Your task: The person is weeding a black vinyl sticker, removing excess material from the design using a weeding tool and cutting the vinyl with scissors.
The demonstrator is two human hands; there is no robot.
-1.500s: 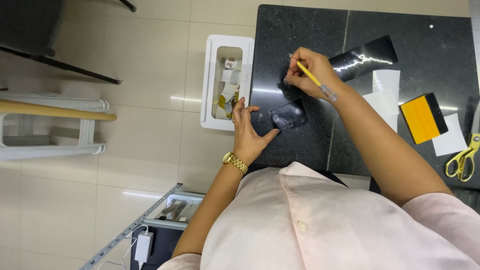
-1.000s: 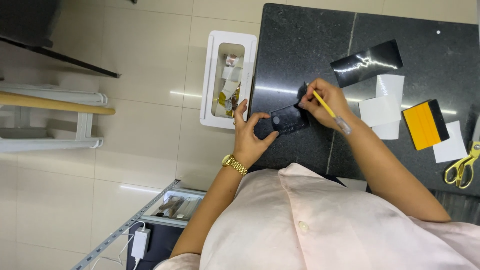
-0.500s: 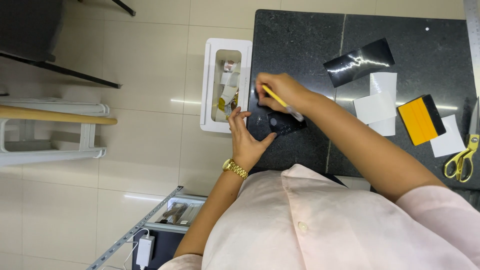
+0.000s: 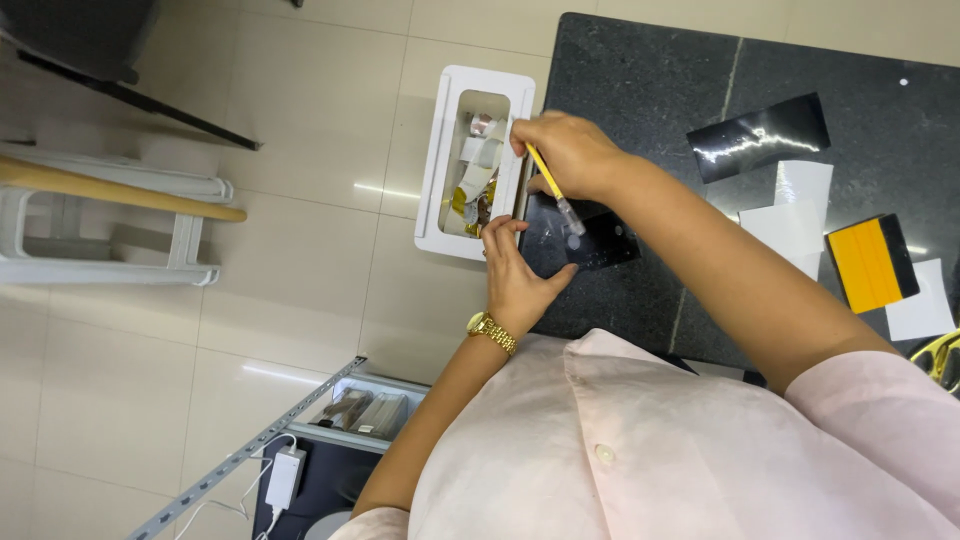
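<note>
A black phone (image 4: 590, 238) lies at the left edge of a dark stone table (image 4: 650, 80). My left hand (image 4: 517, 280), with a gold watch on the wrist, holds the phone's near left side with fingers spread. My right hand (image 4: 570, 152) grips a thin yellow-handled knife (image 4: 553, 189) and is stretched past the table's left edge toward a white bin (image 4: 435, 180). The knife's tip points down over the phone.
The white bin on the tiled floor holds scraps of paper and foil. On the table lie a black glossy film sheet (image 4: 758, 135), white backing papers (image 4: 795, 215), a yellow and black squeegee (image 4: 873, 262) and yellow-handled scissors (image 4: 940, 355). A white stool (image 4: 110, 230) stands at the left.
My right hand has moved left from over the phone to the table's edge beside the bin, still with the knife. My left hand stayed on the phone.
</note>
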